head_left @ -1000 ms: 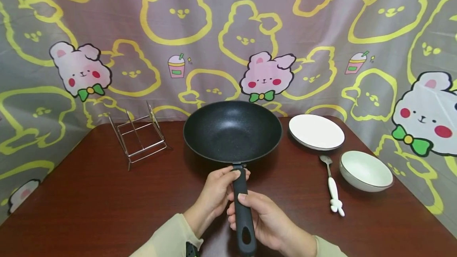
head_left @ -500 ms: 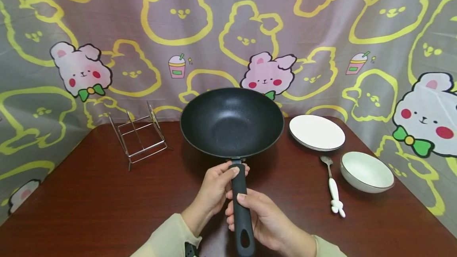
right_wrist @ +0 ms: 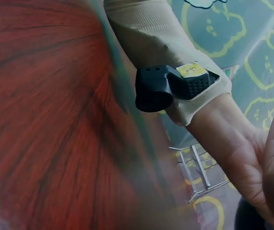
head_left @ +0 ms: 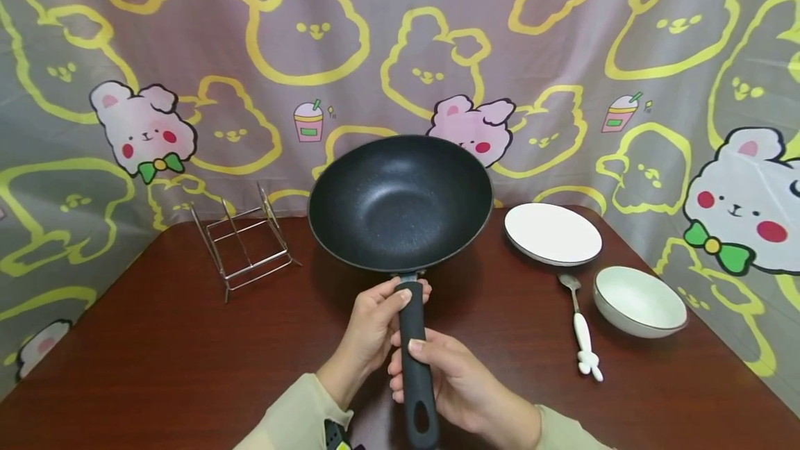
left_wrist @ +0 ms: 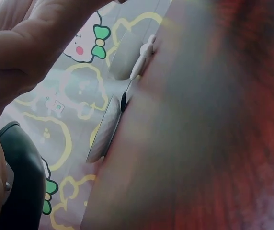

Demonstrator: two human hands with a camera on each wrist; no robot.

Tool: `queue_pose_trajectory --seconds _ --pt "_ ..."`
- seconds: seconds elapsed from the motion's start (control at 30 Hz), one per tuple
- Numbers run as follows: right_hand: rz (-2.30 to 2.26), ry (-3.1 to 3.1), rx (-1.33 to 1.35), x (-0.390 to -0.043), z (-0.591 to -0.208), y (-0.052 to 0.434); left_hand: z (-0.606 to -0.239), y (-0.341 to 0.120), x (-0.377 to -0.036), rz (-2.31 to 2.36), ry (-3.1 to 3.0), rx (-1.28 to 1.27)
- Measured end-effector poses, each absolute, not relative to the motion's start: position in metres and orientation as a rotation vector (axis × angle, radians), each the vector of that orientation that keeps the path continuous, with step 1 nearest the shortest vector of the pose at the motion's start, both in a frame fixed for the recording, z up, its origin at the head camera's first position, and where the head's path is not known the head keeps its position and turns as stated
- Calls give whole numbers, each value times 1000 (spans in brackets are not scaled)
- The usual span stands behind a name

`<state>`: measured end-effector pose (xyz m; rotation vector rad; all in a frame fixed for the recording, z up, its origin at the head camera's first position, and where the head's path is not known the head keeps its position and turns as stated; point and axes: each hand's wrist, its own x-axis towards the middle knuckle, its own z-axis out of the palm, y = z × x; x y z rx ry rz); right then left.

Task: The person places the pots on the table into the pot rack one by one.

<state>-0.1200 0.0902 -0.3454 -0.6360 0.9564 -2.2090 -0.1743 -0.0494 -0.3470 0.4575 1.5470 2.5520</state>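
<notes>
A black wok (head_left: 400,203) with a long black handle (head_left: 414,367) hangs in front of me above the table, its bowl tilted so the inside faces me. Near the bowl end, my left hand (head_left: 371,321) grips the handle, thumb on top. Lower down, my right hand (head_left: 459,380) holds the same handle from the right side, its thumb lying across it. In the left wrist view the dark outside of the wok (left_wrist: 24,177) shows at the lower left. The right wrist view catches the left forearm with a black wrist camera (right_wrist: 175,86).
A wire rack (head_left: 246,245) stands on the dark red table (head_left: 156,353) at the back left. On the right are a white plate (head_left: 553,233), a spoon with a white handle (head_left: 582,339) and a pale bowl (head_left: 640,301). A patterned curtain (head_left: 375,40) hangs behind.
Both hands have raised the wok and tipped its far rim upward, moving it slightly left. The grip on the handle is the same. The rack, plate, spoon and bowl have not moved.
</notes>
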Motion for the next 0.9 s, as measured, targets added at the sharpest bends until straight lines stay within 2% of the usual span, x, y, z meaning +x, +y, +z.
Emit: queue_pose_trajectory --seconds 0.27,0.9 --pt "-2114 707 -823 -134 -356 89 -348 -54 -177 2596 1491 517" --pt "-1915 580 -1019 -164 -372 87 -338 -61 -183 2635 1388 647"
